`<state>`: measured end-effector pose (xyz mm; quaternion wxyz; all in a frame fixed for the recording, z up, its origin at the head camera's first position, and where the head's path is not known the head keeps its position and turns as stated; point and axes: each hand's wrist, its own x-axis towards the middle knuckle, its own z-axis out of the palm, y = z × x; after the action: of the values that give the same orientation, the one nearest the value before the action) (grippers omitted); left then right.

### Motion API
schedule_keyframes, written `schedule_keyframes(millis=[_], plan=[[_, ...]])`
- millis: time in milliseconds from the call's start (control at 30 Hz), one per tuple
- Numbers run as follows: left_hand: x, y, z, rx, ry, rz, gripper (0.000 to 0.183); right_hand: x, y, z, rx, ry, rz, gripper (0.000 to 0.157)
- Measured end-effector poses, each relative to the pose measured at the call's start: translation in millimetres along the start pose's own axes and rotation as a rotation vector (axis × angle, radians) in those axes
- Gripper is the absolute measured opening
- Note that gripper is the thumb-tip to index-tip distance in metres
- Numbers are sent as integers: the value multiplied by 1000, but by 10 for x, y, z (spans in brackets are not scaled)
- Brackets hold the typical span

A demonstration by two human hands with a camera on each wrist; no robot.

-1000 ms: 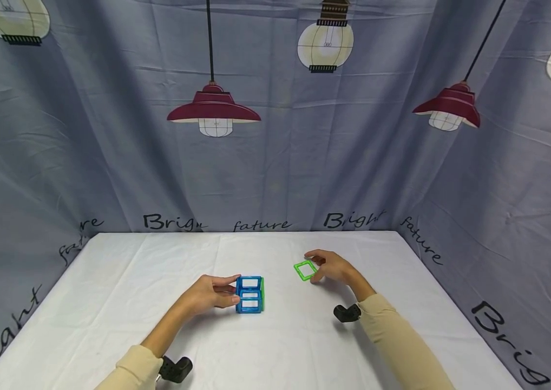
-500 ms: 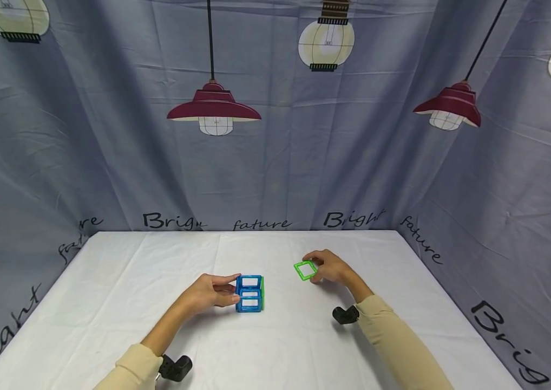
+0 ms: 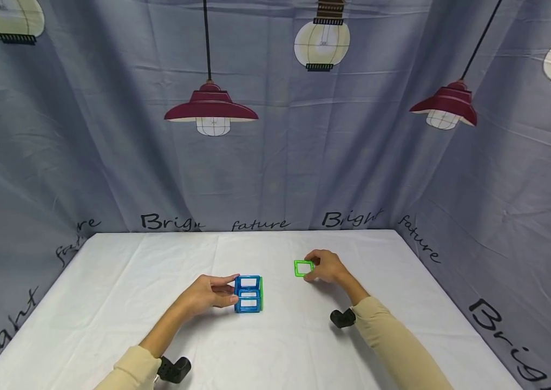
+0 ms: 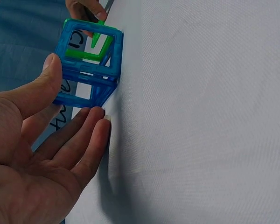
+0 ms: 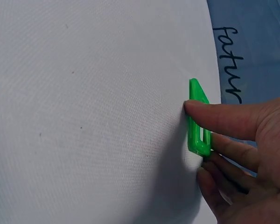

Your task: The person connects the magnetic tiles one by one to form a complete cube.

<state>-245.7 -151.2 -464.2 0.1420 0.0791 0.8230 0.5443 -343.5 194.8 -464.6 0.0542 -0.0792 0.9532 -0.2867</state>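
Observation:
My left hand (image 3: 207,294) pinches the left side of a small box of blue magnetic tiles (image 3: 248,298) with thumb and fingertips. This box has open square frames and a green tile (image 3: 261,293) on its right side. In the left wrist view, the thumb lies along one edge of the blue frames (image 4: 89,69), the fingers beneath. Farther back and to the right, my right hand (image 3: 328,267) holds a loose green square magnetic tile (image 3: 296,268) by its right part. The right wrist view has that tile (image 5: 192,135) seen nearly edge-on between thumb and fingers, apart from the box.
A white cloth (image 3: 275,352) covers the table under both hands. Grey-blue curtains (image 3: 275,173) printed with lamps and lettering hang behind and at both sides. Black wrist cameras sit at the left wrist (image 3: 174,370) and right wrist (image 3: 342,318).
My right hand has turned the green tile from a slanted diamond to a squarer stance, its fingers now farther round it. The left hand and the blue box stay about where they were.

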Motion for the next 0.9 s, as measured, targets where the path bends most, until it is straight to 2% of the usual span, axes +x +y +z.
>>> schedule_keyframes(millis=[167,300,533,667,900], plan=[[-2,17,7,9,12,-10,65,-28,-26,-9,-2,1,18,54],[-19,12,2,9,6,-3,65,-81,-103,-11,17,14,-1,53],[-37,9,-10,17,30,-17,65,-206,-414,5,77,11,-91,50],[-30,16,-5,30,31,-15,65,-294,-616,25,113,-12,-108,48],[-18,25,13,31,37,-39,64,-413,-905,98,121,-51,-180,49]])
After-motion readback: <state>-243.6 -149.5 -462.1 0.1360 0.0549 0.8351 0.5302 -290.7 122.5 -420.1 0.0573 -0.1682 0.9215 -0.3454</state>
